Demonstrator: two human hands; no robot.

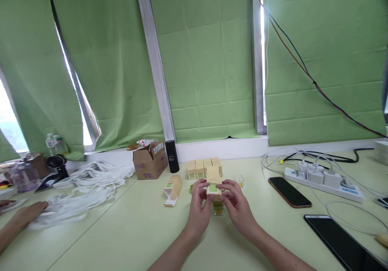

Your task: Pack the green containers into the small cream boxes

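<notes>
Between the fingertips of my left hand (199, 211) and my right hand (238, 209) is a small kraft paper box (214, 176) with a green square on its front. Both hands are closed on its sides, and its upper flap stands up. Just below the box, a small clear container (218, 210) with yellow-green contents rests on the table. To the left lies an open kraft box (173, 188). Several closed kraft boxes (200, 170) stand in a group behind my hands. A small clear plastic piece (239, 181) sits beyond my right hand.
Left of centre stand a cardboard carton (148, 164) and a black cylinder (172, 156). White straps (87, 194) lie in a pile, touched by another person's hand (34, 212). On the right are a phone (289, 192), a tablet (342, 238) and a power strip (324, 186) with loose cables.
</notes>
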